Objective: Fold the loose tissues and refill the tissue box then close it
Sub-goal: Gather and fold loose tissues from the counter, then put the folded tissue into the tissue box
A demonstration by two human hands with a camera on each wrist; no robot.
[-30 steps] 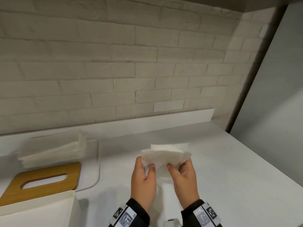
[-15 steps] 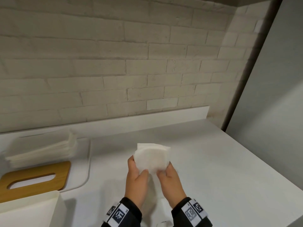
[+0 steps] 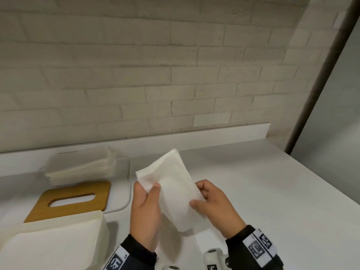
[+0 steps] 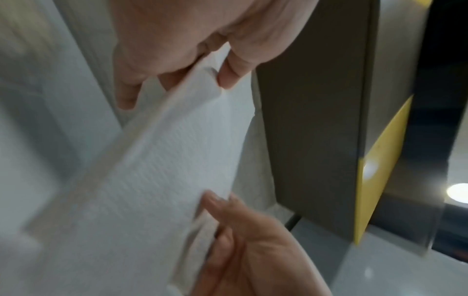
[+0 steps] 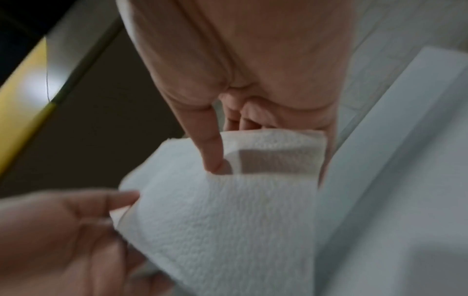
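While held above the white countertop (image 3: 253, 191), folded white paper tissue (image 3: 173, 191) is pinched by left hand (image 3: 145, 209) and right hand (image 3: 214, 205), both gripping its edges.

Home kitchen: white counter (image 3: 243, 191) (plain), brick-tile backsplash (image 3: 136, 84).

Dark sleeves (image 3: 140, 250), white wristbands (image 3: 259, 247) with black square markers
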